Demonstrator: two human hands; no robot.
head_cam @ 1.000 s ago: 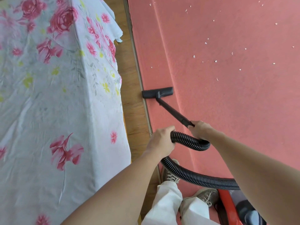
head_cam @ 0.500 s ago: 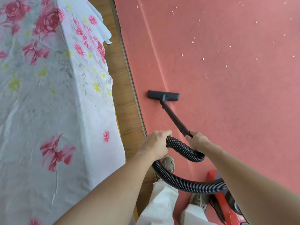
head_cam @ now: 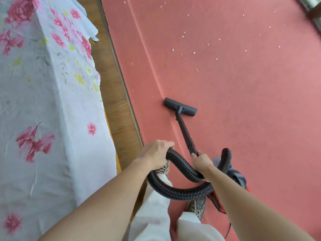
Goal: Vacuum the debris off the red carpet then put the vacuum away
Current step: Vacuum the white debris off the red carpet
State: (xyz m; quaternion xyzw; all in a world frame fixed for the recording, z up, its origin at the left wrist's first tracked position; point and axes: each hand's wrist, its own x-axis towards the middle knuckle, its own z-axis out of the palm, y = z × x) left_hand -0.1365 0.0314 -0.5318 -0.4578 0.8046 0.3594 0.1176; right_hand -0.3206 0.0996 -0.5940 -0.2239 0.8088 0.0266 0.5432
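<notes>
Gripping ribbed hose [head_cam: 182, 166] in closed left hand [head_cam: 154, 153]; clasping wand [head_cam: 185, 131] in right hand [head_cam: 201, 160], nozzle [head_cam: 180, 106] sitting on red carpet [head_cam: 243, 110]. Risking hose loop snagging shoe [head_cam: 196, 206], leaving debris [head_cam: 193, 53] ahead unreached.

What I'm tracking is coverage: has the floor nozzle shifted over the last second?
Yes. The floor nozzle has moved right, away from the carpet edge: it sat against that edge a second ago and now lies beyond the crease.
</notes>
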